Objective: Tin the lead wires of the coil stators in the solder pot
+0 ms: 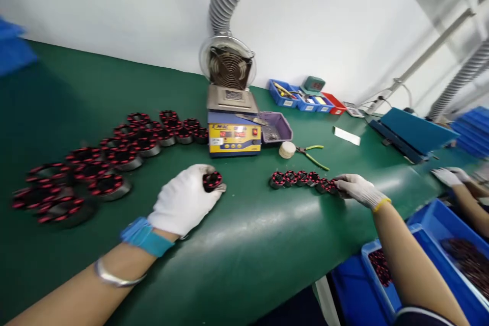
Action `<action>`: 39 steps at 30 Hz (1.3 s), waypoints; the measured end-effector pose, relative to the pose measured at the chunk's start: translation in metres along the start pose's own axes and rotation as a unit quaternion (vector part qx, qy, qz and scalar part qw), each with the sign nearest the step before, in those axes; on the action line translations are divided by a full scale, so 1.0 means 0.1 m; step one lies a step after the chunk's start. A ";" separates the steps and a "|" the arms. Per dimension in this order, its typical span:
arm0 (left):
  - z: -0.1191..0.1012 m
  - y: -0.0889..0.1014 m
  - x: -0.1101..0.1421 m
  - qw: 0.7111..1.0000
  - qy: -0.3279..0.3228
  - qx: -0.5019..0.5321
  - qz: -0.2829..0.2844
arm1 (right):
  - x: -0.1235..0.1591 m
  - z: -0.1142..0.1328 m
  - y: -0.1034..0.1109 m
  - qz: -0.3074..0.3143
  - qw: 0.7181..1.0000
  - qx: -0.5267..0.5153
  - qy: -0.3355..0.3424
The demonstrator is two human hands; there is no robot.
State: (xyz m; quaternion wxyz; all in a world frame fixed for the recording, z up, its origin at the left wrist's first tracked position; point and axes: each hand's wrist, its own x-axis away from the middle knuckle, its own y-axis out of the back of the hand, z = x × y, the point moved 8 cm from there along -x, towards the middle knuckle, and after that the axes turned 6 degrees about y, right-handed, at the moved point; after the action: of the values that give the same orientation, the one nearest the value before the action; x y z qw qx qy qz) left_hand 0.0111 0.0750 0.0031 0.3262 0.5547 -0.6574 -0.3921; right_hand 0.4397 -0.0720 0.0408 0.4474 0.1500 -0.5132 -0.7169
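Note:
My left hand (187, 198), in a white glove with a blue band at the wrist, is closed around a small ring-shaped motor stator (212, 181) with black and red slots, low over the green table. To the right, my gloved right hand (357, 189) has its fingers pressed on the stator (324, 186) at the right end of a short row of stators (290, 178). Its fingertips partly hide that end of the row. A large group of similar stators (122, 155) spreads over the table on the left.
A soldering unit (235, 137) with a lit display stands at the back, under a fan (230, 69) and duct. Beside it are a purple tray (286, 130), a round whitish block (287, 150) and green-handled pliers (313, 155). Blue bins (420, 234) stand lower right, near another person's gloved hands (451, 175).

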 end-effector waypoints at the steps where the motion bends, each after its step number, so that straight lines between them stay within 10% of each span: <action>1: 0.00 0.00 0.01 1.000 0.004 0.008 -0.010 | 0.02 0.07 0.07 -0.043 0.998 0.043 0.021; 5: 0.03 0.00 0.00 0.999 0.020 0.021 -0.026 | 0.36 0.72 0.07 -0.179 0.970 0.019 0.164; 9: 0.01 0.01 0.00 1.000 0.001 0.003 0.012 | 0.73 1.60 -1.09 0.173 0.936 -0.144 0.270; 15: -0.02 0.01 0.03 0.987 -0.122 0.029 0.096 | 0.59 2.28 -1.94 0.213 0.896 -0.206 0.331; 29: -0.15 0.09 0.17 0.976 -0.137 0.156 -0.058 | 0.59 2.45 -1.93 0.194 0.845 -0.358 0.347; 39: -0.11 -0.01 0.18 0.977 -0.062 0.203 0.004 | 0.68 2.33 -1.71 0.025 0.859 -0.353 0.371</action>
State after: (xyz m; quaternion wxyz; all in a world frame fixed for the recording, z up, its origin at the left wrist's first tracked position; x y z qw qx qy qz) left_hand 0.0183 0.0557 0.0073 0.1667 0.5809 -0.7448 -0.2828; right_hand 0.1611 0.0263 0.0082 0.6454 0.2239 -0.0253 -0.7298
